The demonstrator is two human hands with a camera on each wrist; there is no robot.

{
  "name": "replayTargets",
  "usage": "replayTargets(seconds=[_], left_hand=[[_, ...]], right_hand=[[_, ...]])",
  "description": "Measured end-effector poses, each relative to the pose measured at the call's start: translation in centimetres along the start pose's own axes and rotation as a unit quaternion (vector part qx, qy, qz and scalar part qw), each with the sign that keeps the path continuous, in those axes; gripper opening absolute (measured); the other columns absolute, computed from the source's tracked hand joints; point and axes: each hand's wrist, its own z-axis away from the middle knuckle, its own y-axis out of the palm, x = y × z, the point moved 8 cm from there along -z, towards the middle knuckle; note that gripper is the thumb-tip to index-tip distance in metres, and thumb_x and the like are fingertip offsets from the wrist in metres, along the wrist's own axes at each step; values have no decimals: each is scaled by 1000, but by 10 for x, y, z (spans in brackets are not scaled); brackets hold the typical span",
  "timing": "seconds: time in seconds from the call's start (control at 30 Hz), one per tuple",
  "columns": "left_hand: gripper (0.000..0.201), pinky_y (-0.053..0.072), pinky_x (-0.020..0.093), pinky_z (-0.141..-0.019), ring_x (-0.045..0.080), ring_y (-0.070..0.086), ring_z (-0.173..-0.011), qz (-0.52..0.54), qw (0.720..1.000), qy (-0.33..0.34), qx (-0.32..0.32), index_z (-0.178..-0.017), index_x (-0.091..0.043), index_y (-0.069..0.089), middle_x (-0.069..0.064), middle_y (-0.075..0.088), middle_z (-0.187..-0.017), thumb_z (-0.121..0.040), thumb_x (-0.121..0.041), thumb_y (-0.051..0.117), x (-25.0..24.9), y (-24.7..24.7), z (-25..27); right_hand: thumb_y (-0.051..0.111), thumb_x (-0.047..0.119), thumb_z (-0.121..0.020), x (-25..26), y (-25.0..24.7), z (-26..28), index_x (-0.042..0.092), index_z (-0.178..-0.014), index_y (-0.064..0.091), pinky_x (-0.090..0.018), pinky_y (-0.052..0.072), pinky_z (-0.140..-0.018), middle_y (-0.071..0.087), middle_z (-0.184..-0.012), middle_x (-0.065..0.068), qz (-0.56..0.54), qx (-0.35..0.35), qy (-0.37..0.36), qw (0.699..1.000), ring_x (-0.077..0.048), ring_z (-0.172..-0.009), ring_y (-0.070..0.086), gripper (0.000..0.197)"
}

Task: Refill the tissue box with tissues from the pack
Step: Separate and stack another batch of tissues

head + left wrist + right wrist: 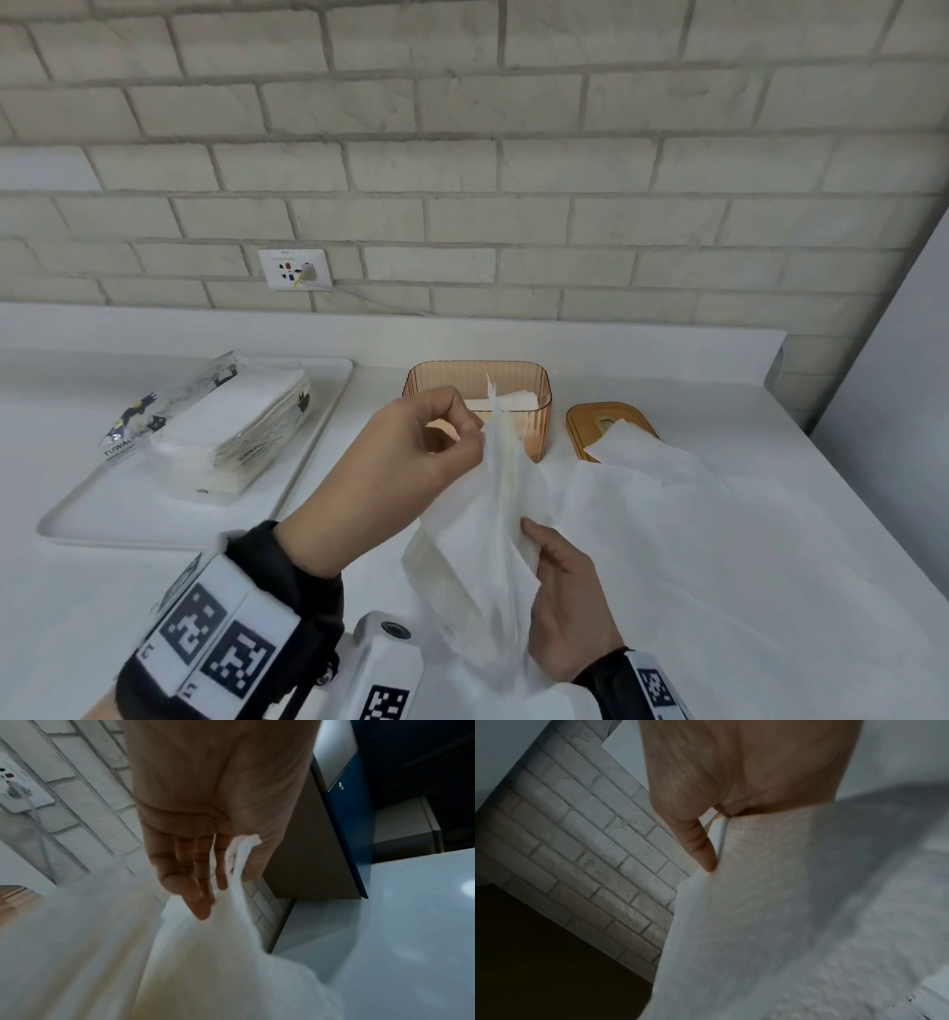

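A white tissue sheet hangs in the air in front of the amber tissue box, which stands open with tissues inside. My left hand pinches the sheet's top edge between thumb and fingers. My right hand grips the same tissue lower down, thumb on its front. More unfolded tissue trails over the counter to the box's amber lid, which lies right of the box with a tissue through its slot. The opened tissue pack lies on a white tray at the left.
The white counter ends at a brick wall behind, with a socket and plugged cable. A grey panel stands at the counter's right end. In the left wrist view a dark blue cabinet is seen beyond the counter.
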Motion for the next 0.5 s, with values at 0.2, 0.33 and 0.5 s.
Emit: replayTargets(seconds=[0.2,0.33,0.5], left_hand=[[17,34,16,-46,9,48,-54,48,995,12,-83,-67,-13,54,11,65,-80,-77,-21,64,-12,-25,-3],[15,30,12,-43,6,39,-49,59,988,-2,-144,-69,-11,51,-4,51,-58,-74,-24,58,-7,-48,-2],[15,30,27,-53,19,38,-63,199,963,-103,-151,-75,-15,49,6,43,-72,-89,-19,56,17,-46,2]], right_hand=[[71,9,-72,4,-12,2,0,-122,57,-45,52,-87,63,-118,-20,17,-47,-5,999,-34,-102,63,53],[58,9,-81,21,-21,5,2,-127,54,-39,58,-70,66,-116,-17,48,-77,-31,995,-33,-104,64,47],[60,6,-79,30,-20,2,6,-123,58,-40,53,-76,70,-110,-14,96,-102,-57,988,-30,-102,64,44]])
